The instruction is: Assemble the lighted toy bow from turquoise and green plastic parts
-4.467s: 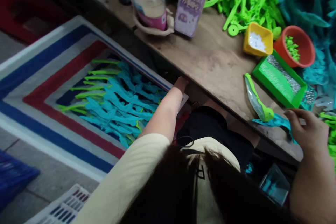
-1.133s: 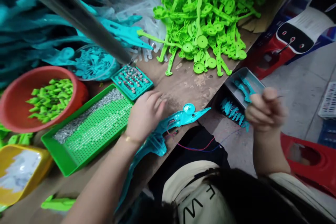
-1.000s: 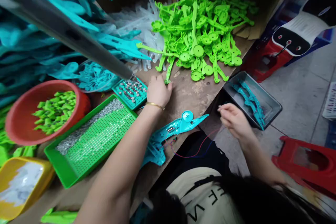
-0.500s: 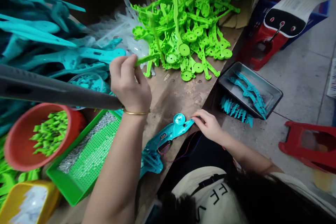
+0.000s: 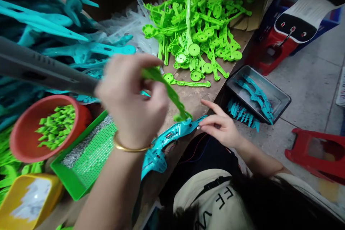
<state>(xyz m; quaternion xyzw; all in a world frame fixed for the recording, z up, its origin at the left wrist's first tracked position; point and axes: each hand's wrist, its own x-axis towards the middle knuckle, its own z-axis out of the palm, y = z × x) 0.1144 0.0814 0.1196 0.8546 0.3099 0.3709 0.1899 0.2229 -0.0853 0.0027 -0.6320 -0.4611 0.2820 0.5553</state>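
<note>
My left hand (image 5: 134,97), blurred by motion, grips a long bright-green plastic part (image 5: 174,97). This part slants down to the right, and its lower end is over the round seat of a turquoise plastic shell (image 5: 172,133). The shell lies open side up at the table edge, with small electronics and thin red and blue wires in it. At the shell's narrow tip, my right hand (image 5: 219,125) holds on with thumb and fingers, its index finger raised. The shell's lower left end is partly hidden behind my left wrist.
Behind the shell is a heap of green parts (image 5: 196,39). To the left are turquoise shells (image 5: 88,52), a red bowl (image 5: 20,136), a green basket (image 5: 71,190) and a yellow bin (image 5: 51,201). A grey bar crosses behind my left hand. A black tray (image 5: 283,97) stands right.
My left hand has brought the green part from the heap toward me, down to the turquoise shell. My right index finger has lifted from the shell's tip. One green part now lies apart before the heap.
</note>
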